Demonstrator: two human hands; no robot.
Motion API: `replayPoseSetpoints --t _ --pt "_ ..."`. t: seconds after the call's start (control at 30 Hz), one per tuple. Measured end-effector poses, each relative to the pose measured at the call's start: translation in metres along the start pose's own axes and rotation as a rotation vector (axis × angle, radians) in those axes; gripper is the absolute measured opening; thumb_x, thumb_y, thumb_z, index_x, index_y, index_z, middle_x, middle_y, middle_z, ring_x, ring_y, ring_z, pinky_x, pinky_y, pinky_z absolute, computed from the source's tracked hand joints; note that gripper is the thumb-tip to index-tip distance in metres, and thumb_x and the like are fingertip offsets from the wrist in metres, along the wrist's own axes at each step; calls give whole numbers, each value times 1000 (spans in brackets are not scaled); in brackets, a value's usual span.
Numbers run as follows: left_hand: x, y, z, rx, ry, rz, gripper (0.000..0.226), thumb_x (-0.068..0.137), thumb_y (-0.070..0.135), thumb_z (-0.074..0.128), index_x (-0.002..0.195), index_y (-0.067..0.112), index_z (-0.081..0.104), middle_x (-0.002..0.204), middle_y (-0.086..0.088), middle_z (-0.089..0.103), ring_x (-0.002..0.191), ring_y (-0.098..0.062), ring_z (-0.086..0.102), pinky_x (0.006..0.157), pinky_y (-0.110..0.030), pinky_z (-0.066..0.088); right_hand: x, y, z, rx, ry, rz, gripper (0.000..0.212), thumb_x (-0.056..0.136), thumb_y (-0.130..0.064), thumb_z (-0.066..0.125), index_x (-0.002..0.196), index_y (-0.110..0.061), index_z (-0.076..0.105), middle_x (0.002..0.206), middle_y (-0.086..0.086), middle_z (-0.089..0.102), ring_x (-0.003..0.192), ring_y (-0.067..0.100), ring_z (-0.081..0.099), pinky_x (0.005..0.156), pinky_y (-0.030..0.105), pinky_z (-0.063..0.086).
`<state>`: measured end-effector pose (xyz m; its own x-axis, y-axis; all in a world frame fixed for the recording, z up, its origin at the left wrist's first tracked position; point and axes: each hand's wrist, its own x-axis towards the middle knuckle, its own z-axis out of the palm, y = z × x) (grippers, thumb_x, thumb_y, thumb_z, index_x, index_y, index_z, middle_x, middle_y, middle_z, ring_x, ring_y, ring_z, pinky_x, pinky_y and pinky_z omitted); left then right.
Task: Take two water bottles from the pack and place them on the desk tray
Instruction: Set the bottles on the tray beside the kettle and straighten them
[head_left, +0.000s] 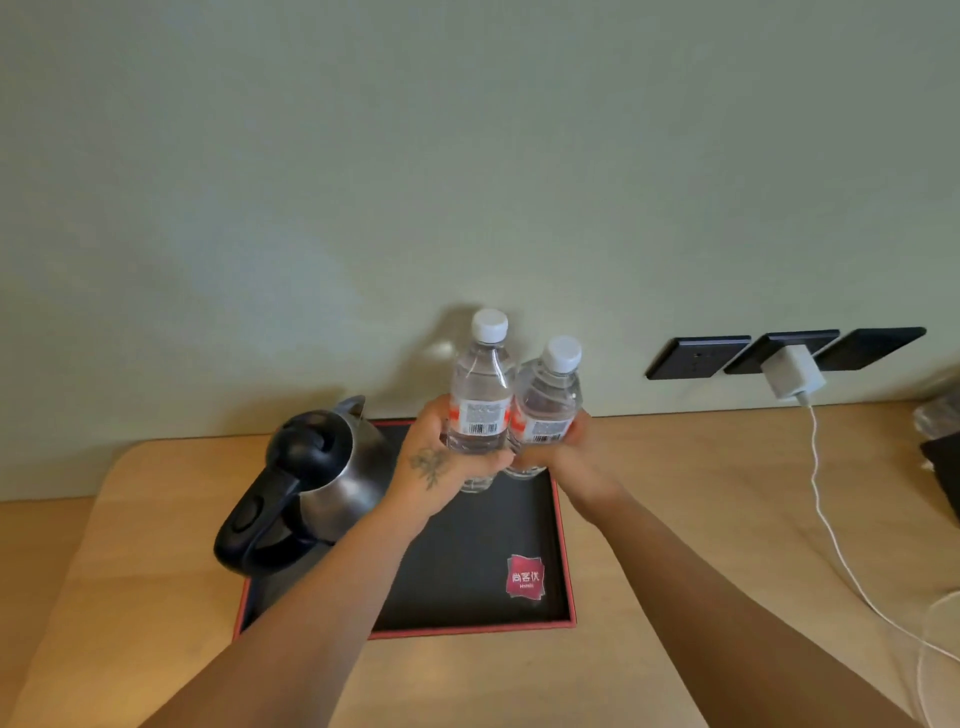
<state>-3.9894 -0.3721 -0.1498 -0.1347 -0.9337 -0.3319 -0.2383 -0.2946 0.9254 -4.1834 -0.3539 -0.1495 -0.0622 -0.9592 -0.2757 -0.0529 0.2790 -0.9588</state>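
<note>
I can't see the bottle bases behind my left hand (441, 457) and right hand (563, 452), so contact with the tray (563, 561) is unclear | tray's left part hidden by kettle (311, 478) and my forearm | dark object (943, 457) at right edge cut off, blurred | cable (841, 561) runs out of frame

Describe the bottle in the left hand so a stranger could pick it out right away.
Find the black, red-rimmed tray on the wooden desk, with a steel kettle at its left. Two clear, white-capped bottles are held above its far end. The left hand's bottle is the one nearer the kettle, its cap higher.
</note>
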Motion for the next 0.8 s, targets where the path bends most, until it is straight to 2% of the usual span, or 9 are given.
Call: replayPoseSetpoints --t 0.1,0.17,0.23,0.33,0.43,0.53,0.6,0.67,0.8 --pt "15 -9 4 49 13 57 68 66 4 105 106 42 66 94 39 81 87 18 76 73 -1 56 12 11 -4 -50 24 14 74 53 -1 83 124 -15 71 115 5 83 108 25 79 95 46 65" --pt "22 -16 9 74 27 94 64 65 2 106 108 35 72 103 21 86 96 6 81 82 -12 63 15 17 -5 -69 25 19 74 54 2 82 125 -13 70 113 5 82 107 26 79 87 41 67" --pt "23 -19 14 147 42 126 65 63 8 108 116 22 72 125 -2 76 108 -15 77 97 -30 63 19 23 -7 -89 16 10 72 57 7 81 125 -12 70 112 8 81 106 28 79 83 40 68" --pt "27 -27 19 236 102 120 83 60 13 109 121 36 59 120 7 46 105 -12 58 92 -10 44 25 33 -9 -106 -3 -19 68 62 18 79 119 -19 72 112 11 80 107 33 77 87 51 66" --pt "34 -40 26 255 111 132 87 60 4 108 129 31 63 111 19 39 110 -15 54 88 5 38 27 38 -8 -133 -3 -27 73 61 16 80 103 -43 75 101 -9 82 98 12 78 82 32 67" --pt "35 -49 31 277 160 127 88 59 -1 106 136 15 68 119 4 43 101 -6 54 82 14 36 30 40 -7 -151 -38 -57 75 61 14 81 92 -55 76 94 -18 81 90 -1 77 74 16 62" --pt "35 -50 32 272 178 101 89 59 2 107 137 16 67 126 0 45 100 0 53 87 4 42 32 38 -4 -184 -48 -122 72 63 12 84 95 -52 74 101 -7 81 94 5 78 77 19 63" --pt "36 -50 31 260 187 99 90 59 6 107 139 17 66 127 -1 48 113 -12 55 100 -19 47 33 38 -4 -223 -49 -180 71 66 15 85 101 -46 72 105 -1 79 98 11 78 79 19 63" --pt "32 -46 25 251 146 120 94 65 12 107 146 19 62 140 -7 54 122 -13 58 106 -29 48 33 31 -9 -323 -44 -151 54 65 18 88 111 -5 72 107 19 78 96 27 78 84 35 65"
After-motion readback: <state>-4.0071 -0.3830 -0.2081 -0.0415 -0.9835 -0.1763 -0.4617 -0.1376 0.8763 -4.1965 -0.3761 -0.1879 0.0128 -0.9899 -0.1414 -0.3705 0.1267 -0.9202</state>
